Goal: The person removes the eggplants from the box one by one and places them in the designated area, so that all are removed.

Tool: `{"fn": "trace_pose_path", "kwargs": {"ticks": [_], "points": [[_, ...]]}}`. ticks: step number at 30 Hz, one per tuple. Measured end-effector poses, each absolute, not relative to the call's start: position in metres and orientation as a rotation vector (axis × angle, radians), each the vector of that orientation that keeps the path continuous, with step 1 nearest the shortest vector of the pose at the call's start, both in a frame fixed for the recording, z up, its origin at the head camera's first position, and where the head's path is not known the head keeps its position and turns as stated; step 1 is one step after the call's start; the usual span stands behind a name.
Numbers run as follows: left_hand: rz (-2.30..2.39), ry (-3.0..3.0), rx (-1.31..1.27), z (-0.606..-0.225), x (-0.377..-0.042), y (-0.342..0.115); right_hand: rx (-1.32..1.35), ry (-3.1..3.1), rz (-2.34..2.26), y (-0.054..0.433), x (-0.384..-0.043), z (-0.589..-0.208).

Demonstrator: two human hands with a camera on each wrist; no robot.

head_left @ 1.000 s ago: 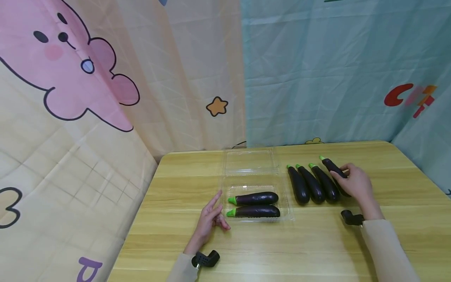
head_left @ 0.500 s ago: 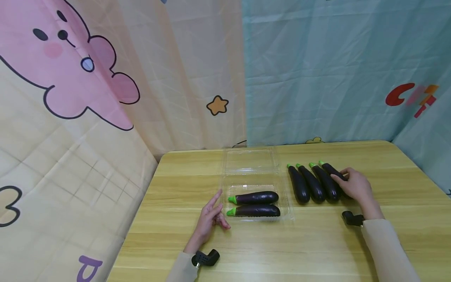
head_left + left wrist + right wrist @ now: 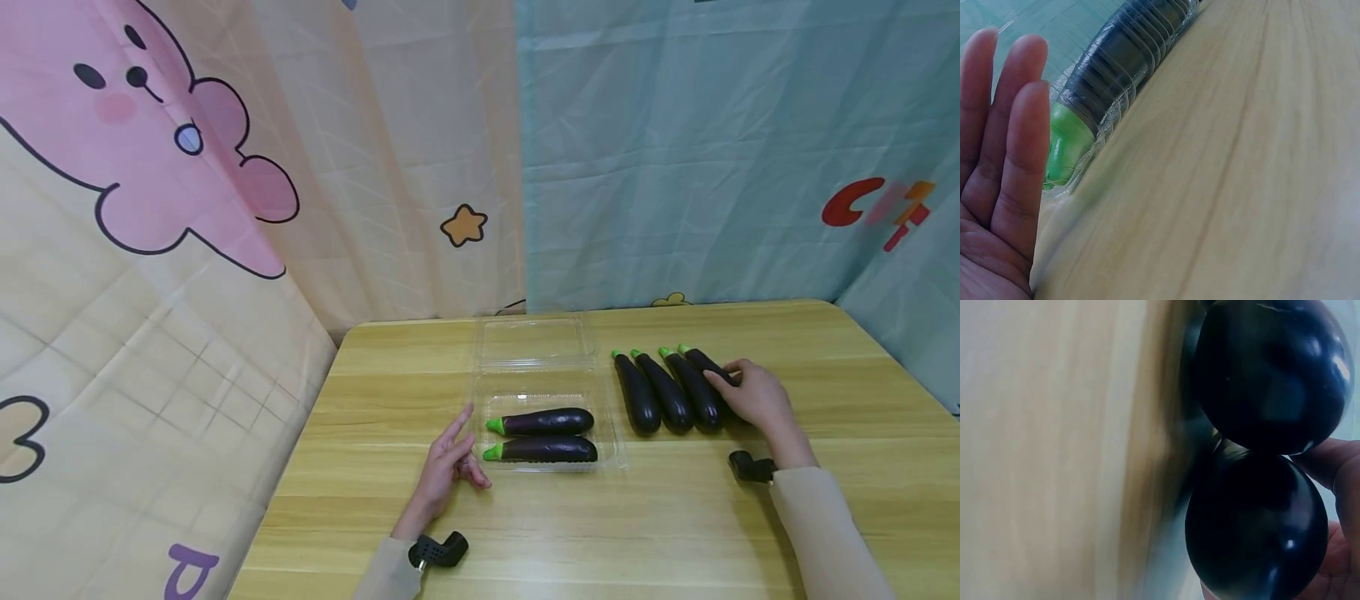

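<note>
My right hand grips the rightmost eggplant, its thumb on the side facing the row. In the right wrist view the rounded end of this eggplant lies between thumb and fingers, against its neighbour. Three other dark eggplants lie side by side to its left, green stems pointing away. Two more eggplants lie parallel in a clear plastic box, stems to the left. Beside the box's left end is my left hand, fingers extended and holding nothing; whether it touches the box I cannot tell.
The box's clear lid is folded back flat toward the far edge of the wooden table. Printed curtains hang behind and at the sides. A black wrist camera sits on each forearm.
The rightmost eggplant has been lowered slightly and brought close against the row by my right hand. Over the last half second it stays put. My left hand has not moved.
</note>
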State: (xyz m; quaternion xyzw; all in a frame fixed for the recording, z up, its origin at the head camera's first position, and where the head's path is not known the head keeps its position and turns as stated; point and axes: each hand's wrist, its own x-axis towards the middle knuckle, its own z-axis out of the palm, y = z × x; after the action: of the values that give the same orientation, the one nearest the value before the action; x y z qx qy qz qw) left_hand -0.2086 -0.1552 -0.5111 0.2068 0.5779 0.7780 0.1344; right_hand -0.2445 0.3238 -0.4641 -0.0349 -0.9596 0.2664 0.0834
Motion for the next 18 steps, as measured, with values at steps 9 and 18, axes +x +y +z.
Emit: {"fn": "trace_pose_path", "kwargs": {"ticks": [9,18], "points": [[2.255,1.674,0.599,-0.511,-0.2089,-0.1551,-0.127,-2.88,0.769,0.3217,-0.2426,-0.4616],[2.252,1.68,0.608,-0.5103,-0.2083,-0.155,-0.14,-2.863,0.74,0.3201,-0.2381,-0.4564]]}}
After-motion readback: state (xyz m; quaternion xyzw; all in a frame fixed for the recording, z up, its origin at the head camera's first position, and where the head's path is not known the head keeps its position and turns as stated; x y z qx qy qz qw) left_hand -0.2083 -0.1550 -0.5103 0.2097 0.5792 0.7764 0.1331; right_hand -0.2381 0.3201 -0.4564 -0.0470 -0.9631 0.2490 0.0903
